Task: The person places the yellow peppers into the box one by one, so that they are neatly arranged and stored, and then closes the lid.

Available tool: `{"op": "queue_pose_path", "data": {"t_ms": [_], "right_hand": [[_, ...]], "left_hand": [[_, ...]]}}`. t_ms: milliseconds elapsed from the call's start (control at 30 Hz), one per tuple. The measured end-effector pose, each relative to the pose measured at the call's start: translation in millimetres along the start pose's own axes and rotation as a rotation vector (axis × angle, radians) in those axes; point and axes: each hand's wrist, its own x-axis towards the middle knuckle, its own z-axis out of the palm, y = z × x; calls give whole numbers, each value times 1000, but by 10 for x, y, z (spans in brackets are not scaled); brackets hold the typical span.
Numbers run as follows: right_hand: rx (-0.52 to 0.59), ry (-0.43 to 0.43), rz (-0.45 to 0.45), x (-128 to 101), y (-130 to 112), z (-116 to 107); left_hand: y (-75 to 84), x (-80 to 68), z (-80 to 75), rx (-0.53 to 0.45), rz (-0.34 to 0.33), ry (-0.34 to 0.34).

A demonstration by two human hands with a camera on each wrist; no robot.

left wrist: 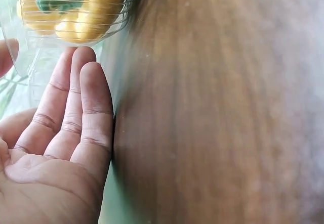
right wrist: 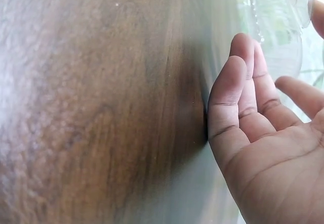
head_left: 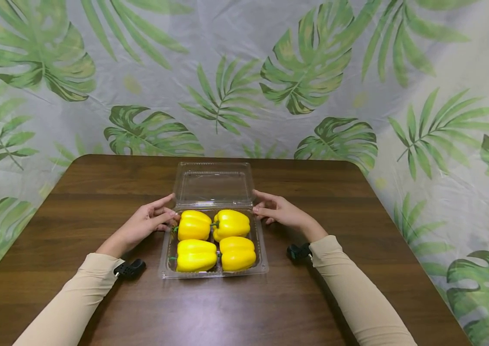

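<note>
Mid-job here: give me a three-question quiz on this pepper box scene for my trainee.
1. How many yellow peppers lie in the clear container?
2. True or false: the container's lid is shut.
3. Where is the left hand? A) on a pepper B) at the container's far left corner C) flat at the table edge

Key: 1. Four. 2. False, it stands open. 3. B; the right hand mirrors it.

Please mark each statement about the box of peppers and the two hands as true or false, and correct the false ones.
1. The clear plastic box holds four yellow peppers. True.
2. The lid is closed over them. False: it stands open at the far side.
3. The left hand grips a pepper. False: its straight fingers are beside the box.
4. The right hand is at the box's other side. True.
5. The box stands on a wooden table. True.
</note>
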Motion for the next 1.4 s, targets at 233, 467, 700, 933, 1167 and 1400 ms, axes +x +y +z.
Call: {"op": "queue_pose_path", "data": {"t_ms": [233,467,700,933,1167,1400], "right_hand": [[23,27,-14,27,-6,-20],[50,78,-34,51,-74,-48],[53,127,-62,68,-161,-107],[78,149,-79,52,-243,-154],[69,165,-135,64,-335,-200],[81,174,-171,55,-415,-232]], "left_hand": [[11,38,-10,-7,11,2],[52,105,-30,-18,29,35],[109,174,-73,68,59,61],[197,200,-101,125,122,78],[300,203,-152,173,134,72],[423,218,-175,218,130,89]]}}
